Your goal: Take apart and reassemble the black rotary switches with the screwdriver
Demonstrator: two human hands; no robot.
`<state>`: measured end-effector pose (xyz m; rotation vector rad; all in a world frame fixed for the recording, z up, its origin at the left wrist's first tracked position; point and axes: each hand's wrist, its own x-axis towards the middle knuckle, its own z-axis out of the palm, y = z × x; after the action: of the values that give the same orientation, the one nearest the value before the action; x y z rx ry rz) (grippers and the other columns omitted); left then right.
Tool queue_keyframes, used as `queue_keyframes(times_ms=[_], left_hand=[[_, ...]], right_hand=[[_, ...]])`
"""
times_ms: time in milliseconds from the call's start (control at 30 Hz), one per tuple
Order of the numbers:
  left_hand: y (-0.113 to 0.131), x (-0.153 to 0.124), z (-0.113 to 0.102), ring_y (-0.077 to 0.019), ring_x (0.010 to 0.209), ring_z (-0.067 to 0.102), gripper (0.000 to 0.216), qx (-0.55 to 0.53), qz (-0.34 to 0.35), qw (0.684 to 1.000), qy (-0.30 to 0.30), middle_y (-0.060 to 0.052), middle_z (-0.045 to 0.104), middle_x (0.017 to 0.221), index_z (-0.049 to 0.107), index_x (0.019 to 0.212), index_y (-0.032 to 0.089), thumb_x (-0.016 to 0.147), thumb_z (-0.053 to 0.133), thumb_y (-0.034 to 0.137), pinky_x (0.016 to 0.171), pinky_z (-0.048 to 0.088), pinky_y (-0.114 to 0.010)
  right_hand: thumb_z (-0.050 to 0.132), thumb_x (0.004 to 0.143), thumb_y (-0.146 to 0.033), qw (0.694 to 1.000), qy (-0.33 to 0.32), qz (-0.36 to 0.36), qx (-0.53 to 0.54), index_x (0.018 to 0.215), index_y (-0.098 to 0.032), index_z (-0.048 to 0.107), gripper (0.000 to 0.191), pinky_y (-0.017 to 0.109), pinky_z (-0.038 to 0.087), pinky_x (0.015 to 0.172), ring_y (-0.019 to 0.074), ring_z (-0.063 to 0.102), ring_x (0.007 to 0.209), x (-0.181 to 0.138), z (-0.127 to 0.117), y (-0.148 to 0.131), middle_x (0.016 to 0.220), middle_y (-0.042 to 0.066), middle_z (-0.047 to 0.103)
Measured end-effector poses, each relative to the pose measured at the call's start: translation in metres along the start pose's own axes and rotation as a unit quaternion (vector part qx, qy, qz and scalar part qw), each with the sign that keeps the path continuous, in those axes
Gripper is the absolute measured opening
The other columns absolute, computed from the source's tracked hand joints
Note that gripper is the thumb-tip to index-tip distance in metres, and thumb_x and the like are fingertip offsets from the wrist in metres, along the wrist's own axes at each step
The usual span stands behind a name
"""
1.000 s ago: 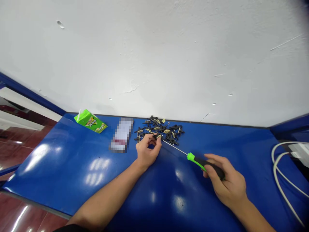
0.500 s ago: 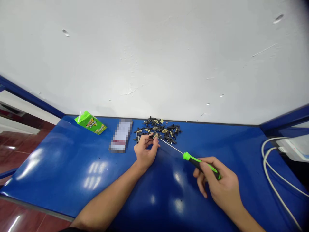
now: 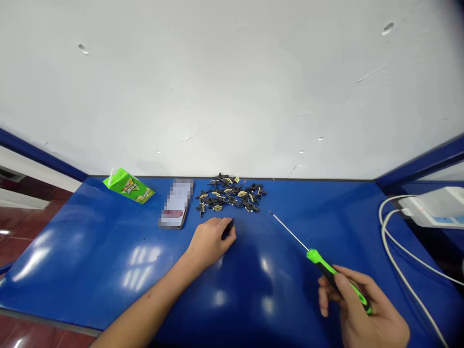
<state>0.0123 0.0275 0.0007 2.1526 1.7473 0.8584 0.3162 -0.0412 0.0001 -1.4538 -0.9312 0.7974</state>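
Note:
My left hand [image 3: 210, 241] is closed, with a small black part [image 3: 228, 228] between thumb and fingers, mostly hidden by them. It rests low over the table, just in front of a pile of small black plastic parts with pale yellowish inserts [image 3: 232, 200]. In my right hand [image 3: 366, 304] is a screwdriver [image 3: 339, 280] with a green and black handle, gripped by the handle. The thin metal shaft points up and left. Its tip is in the air, right of the pile and touching nothing.
A green drink carton with a straw [image 3: 129, 186] lies at the back left of the blue table [image 3: 275, 290]. Beside it is a phone [image 3: 177, 203] with a blurred screen. White cables [image 3: 387, 241] run from a white device [image 3: 438, 205] on the right. A white wall stands behind.
My left hand has drawn back from the pile toward me with the black part. The screwdriver has moved right and toward me, its tip now away from that part. The view has shifted slightly.

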Motion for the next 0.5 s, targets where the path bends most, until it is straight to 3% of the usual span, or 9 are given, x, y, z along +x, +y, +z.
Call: queue_keyframes(times_ms=[133,267,367,500], left_hand=[[-0.002,0.013,0.005,-0.0261,0.083,0.075,0.022,0.061,0.026,0.997,-0.036,-0.009,0.08,0.086,0.088,0.115,0.022,0.098,0.074,0.024,0.065,0.055,-0.03],[-0.003,0.032,0.002,-0.0299,0.098,0.073,0.027,0.094,0.025,0.995,-0.007,-0.015,0.082,0.112,0.085,0.126,0.021,0.106,0.069,0.027,0.074,0.059,-0.036],[-0.002,0.048,0.004,-0.0298,0.107,0.07,0.026,0.091,0.032,0.995,0.021,-0.015,0.08,0.121,0.085,0.124,0.021,0.109,0.064,0.026,0.085,0.06,-0.039],[0.002,0.072,0.02,-0.0322,0.11,0.066,0.016,0.054,0.048,0.997,0.038,-0.014,0.081,0.113,0.088,0.109,0.02,0.104,0.073,0.024,0.089,0.06,-0.042]], right_hand=[[0.091,0.093,-0.052,0.998,0.059,0.006,-0.009,0.102,-0.013,0.076,0.043,0.028,0.054,0.038,0.019,0.065,0.042,-0.02,-0.001,0.009,0.074,0.008,0.076],[0.094,0.091,-0.053,0.996,0.091,-0.014,-0.009,0.102,-0.013,0.077,0.045,0.028,0.054,0.039,0.0184,0.065,0.044,-0.028,0.005,0.01,0.074,0.008,0.076],[0.093,0.091,-0.054,0.995,0.101,-0.019,-0.002,0.102,-0.014,0.077,0.045,0.027,0.053,0.039,0.0176,0.065,0.044,-0.027,0.006,0.012,0.074,0.007,0.075],[0.095,0.089,-0.053,0.996,0.084,-0.008,-0.001,0.102,-0.013,0.077,0.046,0.028,0.052,0.037,0.0186,0.065,0.044,-0.022,0.004,0.015,0.074,0.009,0.076]])
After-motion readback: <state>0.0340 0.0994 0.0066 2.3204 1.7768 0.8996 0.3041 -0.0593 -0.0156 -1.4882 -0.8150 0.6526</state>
